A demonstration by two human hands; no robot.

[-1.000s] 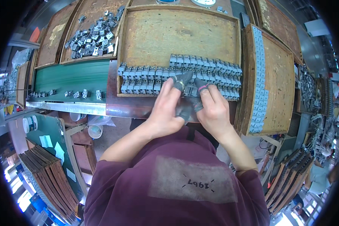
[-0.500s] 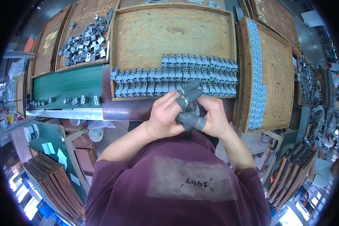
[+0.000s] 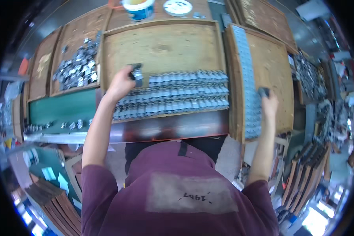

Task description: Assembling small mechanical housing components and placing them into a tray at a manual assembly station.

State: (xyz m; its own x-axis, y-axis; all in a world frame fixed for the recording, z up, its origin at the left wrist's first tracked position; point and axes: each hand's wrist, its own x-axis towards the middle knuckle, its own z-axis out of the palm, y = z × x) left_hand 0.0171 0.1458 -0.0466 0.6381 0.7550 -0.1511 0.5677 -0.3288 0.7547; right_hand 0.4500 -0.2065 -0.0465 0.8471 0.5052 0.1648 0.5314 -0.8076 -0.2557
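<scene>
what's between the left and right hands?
Head view: rows of small grey parts in the middle wooden tray span from left hand toward right hand.

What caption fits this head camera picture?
Left hand sets a grey part by rows in the middle tray; right hand holds another.

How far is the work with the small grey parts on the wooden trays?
Done: three long rows fill the middle tray. In hand: the left hand sets a part at a fourth row; the right hand holds one at the side tray. Left: a loose pile.

both hands point(image 3: 122, 83) point(image 3: 268, 103) outstretched, apart, fingers closed
</scene>
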